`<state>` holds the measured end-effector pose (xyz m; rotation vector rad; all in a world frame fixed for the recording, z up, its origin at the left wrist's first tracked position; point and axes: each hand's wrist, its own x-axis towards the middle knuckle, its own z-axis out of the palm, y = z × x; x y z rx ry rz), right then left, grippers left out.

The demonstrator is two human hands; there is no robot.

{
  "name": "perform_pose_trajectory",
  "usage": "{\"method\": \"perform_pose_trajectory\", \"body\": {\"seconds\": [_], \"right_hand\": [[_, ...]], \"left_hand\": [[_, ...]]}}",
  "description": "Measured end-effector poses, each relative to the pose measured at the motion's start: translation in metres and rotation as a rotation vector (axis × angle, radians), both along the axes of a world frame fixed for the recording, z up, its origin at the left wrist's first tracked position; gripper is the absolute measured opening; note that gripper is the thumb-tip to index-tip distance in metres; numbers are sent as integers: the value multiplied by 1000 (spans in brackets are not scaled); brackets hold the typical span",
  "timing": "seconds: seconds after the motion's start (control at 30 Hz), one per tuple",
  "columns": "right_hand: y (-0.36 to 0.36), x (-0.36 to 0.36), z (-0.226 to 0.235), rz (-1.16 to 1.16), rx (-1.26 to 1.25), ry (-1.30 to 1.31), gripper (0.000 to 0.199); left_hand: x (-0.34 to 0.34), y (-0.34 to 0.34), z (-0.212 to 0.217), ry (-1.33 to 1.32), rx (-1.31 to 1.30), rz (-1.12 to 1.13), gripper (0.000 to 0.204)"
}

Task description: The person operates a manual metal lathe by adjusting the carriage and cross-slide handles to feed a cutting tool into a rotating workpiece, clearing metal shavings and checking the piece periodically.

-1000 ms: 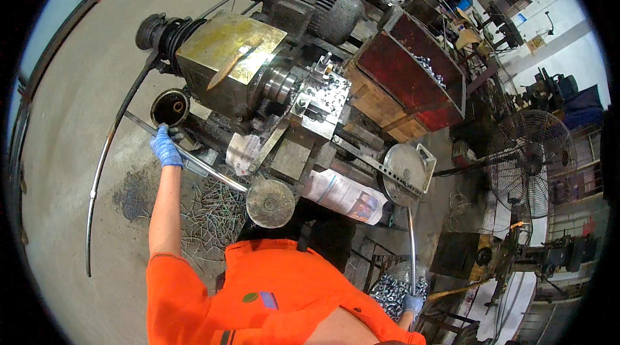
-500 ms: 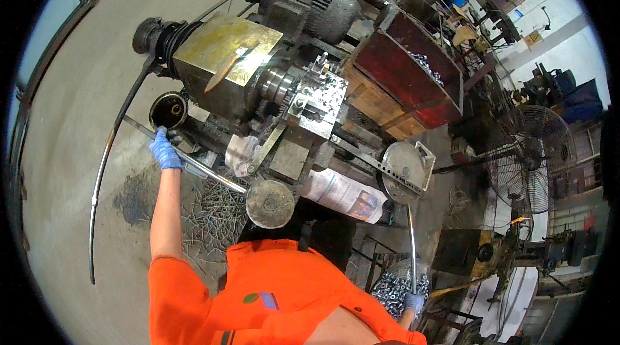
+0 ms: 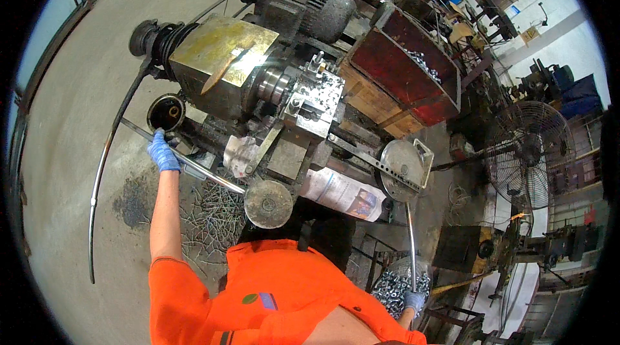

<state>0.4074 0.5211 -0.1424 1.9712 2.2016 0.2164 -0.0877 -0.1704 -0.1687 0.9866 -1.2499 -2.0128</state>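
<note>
My left hand [image 3: 162, 151], in a blue glove, is stretched out and closed on a long shiny metal rod [image 3: 194, 167] that runs along the front of a greasy machine [image 3: 258, 80]. A round black can [image 3: 166, 111] stands just beyond that hand. Low on the right, my right hand [image 3: 414, 300], also gloved in blue, grips the lower end of a thin upright steel lever [image 3: 411, 242], just above a container of small shiny metal parts [image 3: 391, 284]. My orange shirt fills the bottom.
A red bin [image 3: 413, 74] with metal parts sits behind the machine. Metal shavings [image 3: 213, 213] litter the floor under the rod. A curved steel bar [image 3: 97, 196] lies on the left. A cage fan [image 3: 526, 151] stands to the right. A round handwheel [image 3: 267, 203] sits near my chest.
The view has shifted slightly; my left hand stays on the rod by the black can, and my right hand stays low on the lever.
</note>
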Motion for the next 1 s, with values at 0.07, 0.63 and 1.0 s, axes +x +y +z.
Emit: {"method": "perform_pose_trajectory", "body": {"seconds": [0.07, 0.63, 1.0], "right_hand": [[-11, -11, 11, -28, -24, -21, 48], [18, 24, -19, 85, -78, 121, 54], [3, 17, -13, 130, 27, 128, 35]], "left_hand": [[1, -1, -2, 35, 23, -2, 15], [1, 3, 6, 39, 18, 24, 16], [3, 2, 3, 25, 17, -12, 15]]}}
